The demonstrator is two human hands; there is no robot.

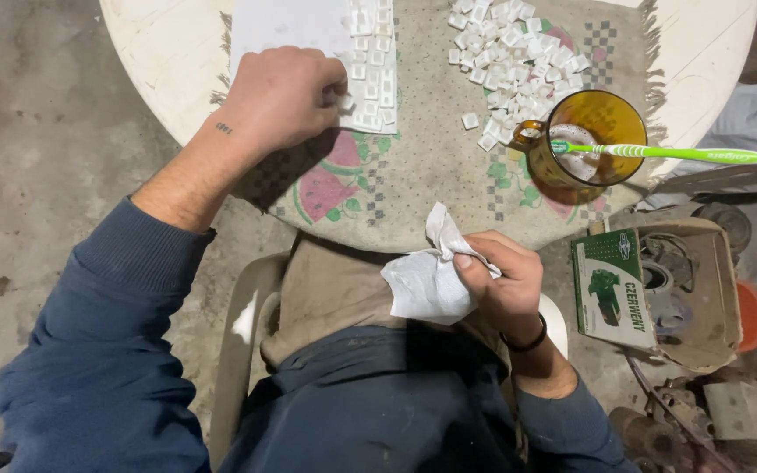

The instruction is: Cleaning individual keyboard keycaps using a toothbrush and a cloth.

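My left hand (284, 95) rests on a white sheet (286, 24) at the table's near left, fingers pinched on a small white square piece at the edge of rows of such pieces (373, 66) laid on the sheet. My right hand (499, 276) is over my lap, closed around a crumpled white cloth (427, 278). A loose heap of the same white square pieces (512, 52) lies on the patterned mat (435, 166) to the right.
An amber glass cup (582, 144) with liquid stands right of the heap, a green toothbrush (659, 152) lying across its rim. The round white table's edge (146, 61) curves at left. An open cardboard box (659, 289) with metal parts sits on the floor at right.
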